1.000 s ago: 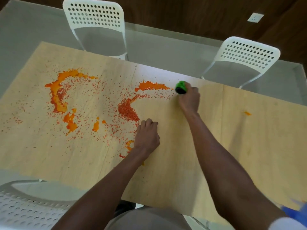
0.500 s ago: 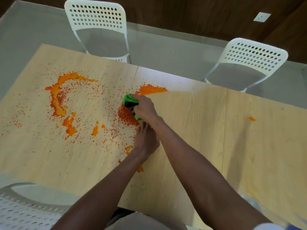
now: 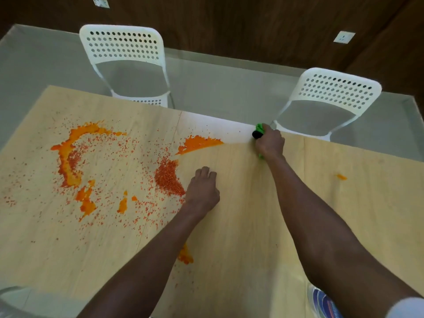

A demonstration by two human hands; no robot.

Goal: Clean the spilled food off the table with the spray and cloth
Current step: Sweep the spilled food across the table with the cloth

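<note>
Orange spilled food [image 3: 168, 177] lies in smears and scattered grains over the left and middle of the light wooden table [image 3: 344, 214]. My right hand [image 3: 269, 143] grips a bunched green cloth [image 3: 259, 130] with a dark patch and presses it on the table at the far edge, right of an orange smear [image 3: 198, 143]. My left hand [image 3: 203, 191] rests on the table with its fingers curled under, just right of a dense pile of grains. A bottle with a blue label [image 3: 323, 304], partly hidden by my right arm, shows at the bottom right.
Two white perforated chairs [image 3: 125, 63] [image 3: 330, 97] stand beyond the table's far edge. Another white chair [image 3: 9, 301] shows at the bottom left. A small orange spot [image 3: 341, 177] lies on the right side of the table.
My right hand swept the cloth left to the grain pile half a second ago, then moved back out to the far edge. My left hand has stayed in place.
</note>
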